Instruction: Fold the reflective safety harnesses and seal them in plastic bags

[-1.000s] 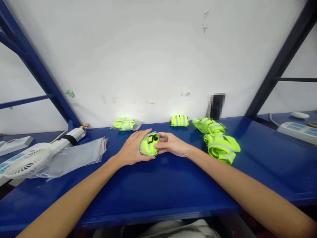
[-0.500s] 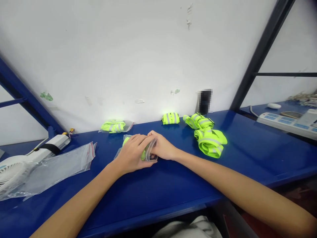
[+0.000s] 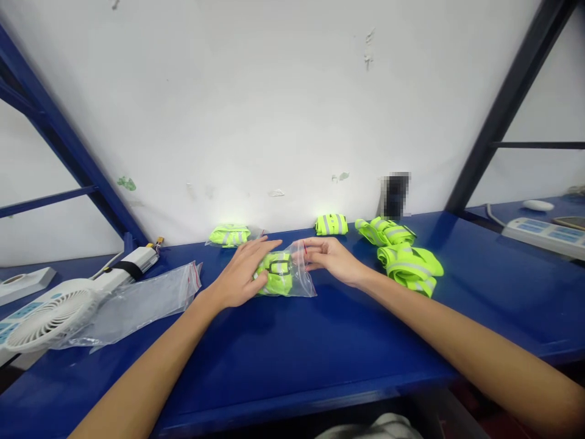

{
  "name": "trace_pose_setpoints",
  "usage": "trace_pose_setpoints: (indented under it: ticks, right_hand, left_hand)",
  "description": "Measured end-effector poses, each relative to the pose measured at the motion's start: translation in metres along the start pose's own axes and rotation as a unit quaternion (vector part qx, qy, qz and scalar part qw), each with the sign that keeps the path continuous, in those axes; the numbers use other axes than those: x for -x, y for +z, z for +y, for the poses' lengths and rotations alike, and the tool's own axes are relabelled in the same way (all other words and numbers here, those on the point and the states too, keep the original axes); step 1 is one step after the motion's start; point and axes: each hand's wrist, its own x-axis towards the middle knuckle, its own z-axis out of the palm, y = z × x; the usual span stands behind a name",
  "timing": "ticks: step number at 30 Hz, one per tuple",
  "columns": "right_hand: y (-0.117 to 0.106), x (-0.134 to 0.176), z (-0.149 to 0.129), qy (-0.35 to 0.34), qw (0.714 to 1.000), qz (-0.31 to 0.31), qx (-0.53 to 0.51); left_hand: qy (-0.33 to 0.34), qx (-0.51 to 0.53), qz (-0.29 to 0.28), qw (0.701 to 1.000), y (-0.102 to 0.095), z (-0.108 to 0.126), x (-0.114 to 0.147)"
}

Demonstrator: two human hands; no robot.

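A clear zip bag [image 3: 301,277] lies on the blue table, with a folded neon-yellow reflective strap [image 3: 280,283] inside and its black buckle showing through the plastic. My left hand [image 3: 242,271] rests over the bag's left part, fingers stretched out and thumb on the strap. At the bag's right end, my right hand [image 3: 331,257] has its fingers and thumb around the red-lined mouth edge. Part of the bag's left side is hidden under my left hand.
Behind stands another bagged yellow strap [image 3: 228,235]. A rolled strap [image 3: 331,224] sits by the wall, with loose straps [image 3: 411,268] to the right. Flat zip bags [image 3: 141,305] lie left, partly over a white fan [image 3: 52,320]. A power strip [image 3: 543,235] is far right.
My hands have moved apart; the bag, earlier tilted up and mostly covered by them, now lies flat with the strap visible. My right hand has shifted to the mouth edge. The view has turned slightly left.
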Motion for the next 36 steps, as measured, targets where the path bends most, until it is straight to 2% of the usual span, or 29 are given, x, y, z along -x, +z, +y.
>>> trace_pose_setpoints:
  ticks: [4,6,8,10,13,16,20,23,25,27,29,31,33,36]
  right_hand:
    - [0.011,0.007,-0.008,-0.049,0.998,-0.025,-0.024]
    - [0.013,0.008,-0.007,-0.083,0.996,-0.019,0.004]
    - [0.011,0.007,-0.005,-0.110,0.991,0.002,0.081]
    - [0.007,0.005,-0.002,-0.121,0.973,0.024,0.196]
    - [0.001,0.004,-0.002,-0.136,0.935,0.086,0.316]
    - [-0.003,0.007,-0.010,-0.226,0.897,0.170,0.338]
    - [-0.005,0.017,-0.021,-0.358,0.829,0.216,0.370]
    - [0.000,0.022,-0.021,-0.440,0.778,0.168,0.415]
    - [0.005,0.023,-0.017,-0.469,0.760,0.113,0.436]
    - [0.009,0.022,-0.012,-0.466,0.772,0.085,0.423]
    - [0.011,0.022,-0.011,-0.459,0.800,0.076,0.379]
    - [0.010,0.023,-0.015,-0.449,0.818,0.078,0.352]
    - [0.010,0.025,-0.020,-0.423,0.824,0.081,0.369]
    - [0.016,0.028,-0.026,-0.346,0.852,0.067,0.388]
  left_hand:
    - [0.034,0.003,0.060,0.998,0.001,0.022,-0.003]
    - [0.048,0.004,0.118,0.992,0.005,0.027,-0.004]
    - [0.063,0.005,0.205,0.977,0.009,0.028,-0.006]
    - [0.069,-0.006,0.294,0.953,0.013,0.026,-0.007]
    - [0.077,-0.035,0.367,0.926,0.015,0.024,-0.010]
    - [0.066,-0.040,0.381,0.921,0.012,0.023,-0.012]
    - [0.021,0.058,0.359,0.931,0.007,0.024,-0.011]
    - [-0.025,0.149,0.340,0.928,0.010,0.031,-0.010]
    - [-0.049,0.192,0.353,0.914,0.014,0.038,-0.010]
    - [-0.068,0.224,0.378,0.896,0.019,0.045,-0.010]
    - [-0.083,0.241,0.390,0.885,0.023,0.051,-0.012]
    - [-0.091,0.248,0.383,0.885,0.026,0.054,-0.014]
    - [-0.088,0.247,0.375,0.889,0.026,0.054,-0.014]
    - [-0.058,0.205,0.371,0.904,0.025,0.054,-0.014]
